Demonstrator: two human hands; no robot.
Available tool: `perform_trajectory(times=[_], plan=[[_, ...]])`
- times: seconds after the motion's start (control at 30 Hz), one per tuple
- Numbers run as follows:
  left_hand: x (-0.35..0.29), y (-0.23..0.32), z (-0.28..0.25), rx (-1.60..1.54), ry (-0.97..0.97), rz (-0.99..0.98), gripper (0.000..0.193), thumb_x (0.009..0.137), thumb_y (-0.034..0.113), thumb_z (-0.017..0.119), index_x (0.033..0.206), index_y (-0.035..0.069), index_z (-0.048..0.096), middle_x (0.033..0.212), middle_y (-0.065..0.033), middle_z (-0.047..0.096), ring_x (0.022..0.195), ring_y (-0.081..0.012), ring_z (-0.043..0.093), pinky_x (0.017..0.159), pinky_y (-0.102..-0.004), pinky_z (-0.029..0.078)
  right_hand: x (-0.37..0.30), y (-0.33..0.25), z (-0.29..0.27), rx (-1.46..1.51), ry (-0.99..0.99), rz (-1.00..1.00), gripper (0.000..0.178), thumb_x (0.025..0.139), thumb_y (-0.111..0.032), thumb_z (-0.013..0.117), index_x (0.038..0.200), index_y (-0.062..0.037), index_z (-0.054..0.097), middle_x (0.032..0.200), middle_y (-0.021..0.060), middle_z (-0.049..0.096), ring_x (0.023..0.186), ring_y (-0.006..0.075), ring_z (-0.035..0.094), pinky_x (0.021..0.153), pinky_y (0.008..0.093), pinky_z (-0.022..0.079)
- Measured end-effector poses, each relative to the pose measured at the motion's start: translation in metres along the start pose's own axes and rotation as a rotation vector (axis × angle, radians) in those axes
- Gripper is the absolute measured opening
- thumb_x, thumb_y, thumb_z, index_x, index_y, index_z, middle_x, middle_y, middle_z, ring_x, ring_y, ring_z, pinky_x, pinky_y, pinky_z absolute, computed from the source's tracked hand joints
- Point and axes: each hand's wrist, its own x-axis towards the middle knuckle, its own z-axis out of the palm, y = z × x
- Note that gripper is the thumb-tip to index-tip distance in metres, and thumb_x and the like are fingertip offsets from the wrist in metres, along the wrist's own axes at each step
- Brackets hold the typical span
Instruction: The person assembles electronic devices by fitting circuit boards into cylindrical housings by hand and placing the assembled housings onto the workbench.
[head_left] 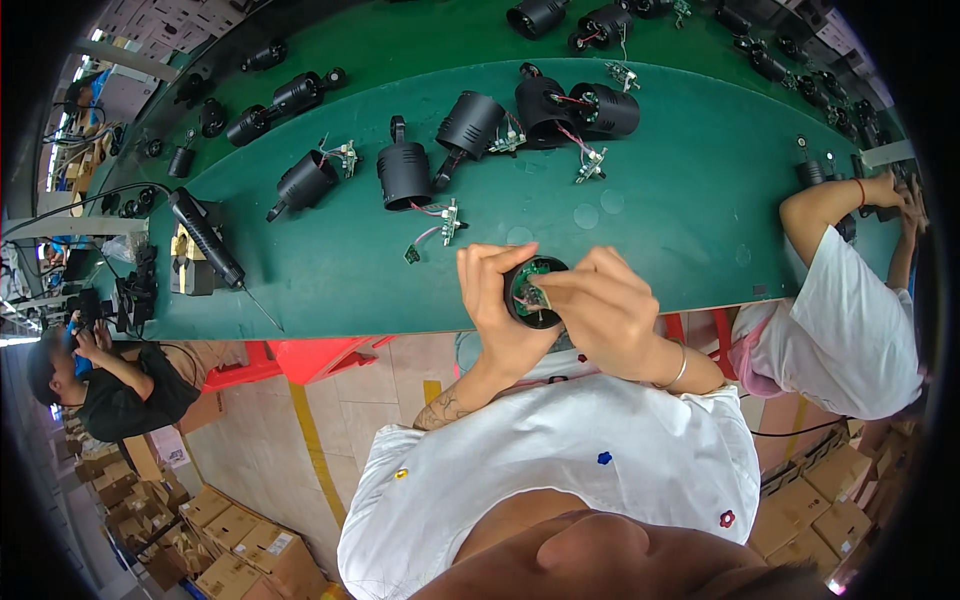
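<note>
My left hand [497, 318] is wrapped round a black cylindrical housing [537, 322], its open end turned up, near the table's front edge. Inside the housing sits a green circuit board [530, 291] with small parts and wires. The fingers of my right hand [612, 312] are pinched together at the opening, on the board; the fingertips are partly hidden. Beyond my hands lies another black housing [404, 177], with a circuit board [450, 222] hanging out on wires. A small green board [412, 254] is wired to it.
More black housings [307, 181] with wired boards lie across the green table [660, 200]. A corded electric screwdriver [206, 238] leans on a block [190, 265] at the left. Co-workers sit on both sides, one in a white shirt [840, 330]. A red stool [315, 358] stands below.
</note>
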Motion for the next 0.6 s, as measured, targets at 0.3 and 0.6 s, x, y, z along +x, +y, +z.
perform_trajectory(times=[0.3,0.6], plan=[[-0.002,-0.013,-0.006,-0.093,-0.050,0.138,0.069,0.058,0.003,0.073,0.121,0.007,0.046,0.107,-0.0085,0.049,0.094,-0.0224,0.048,0.083,-0.0338,0.041,0.020,-0.009,0.000,0.077,0.169,0.297,0.032,0.063,0.007,0.069,0.094,-0.0007,0.071,0.105,0.0101,0.069,0.086,0.0222,0.062,0.077,0.0295,0.052],[-0.005,-0.006,0.002,-0.197,0.082,0.055,0.088,0.064,0.007,0.076,0.137,0.007,0.026,0.128,-0.0142,0.032,0.104,-0.0231,0.045,0.086,-0.0341,0.044,0.011,0.001,0.001,0.496,-0.178,0.520,0.046,0.065,0.006,0.070,0.111,0.0002,0.068,0.120,0.0157,0.064,0.105,0.0258,0.063,0.092,0.0328,0.050]])
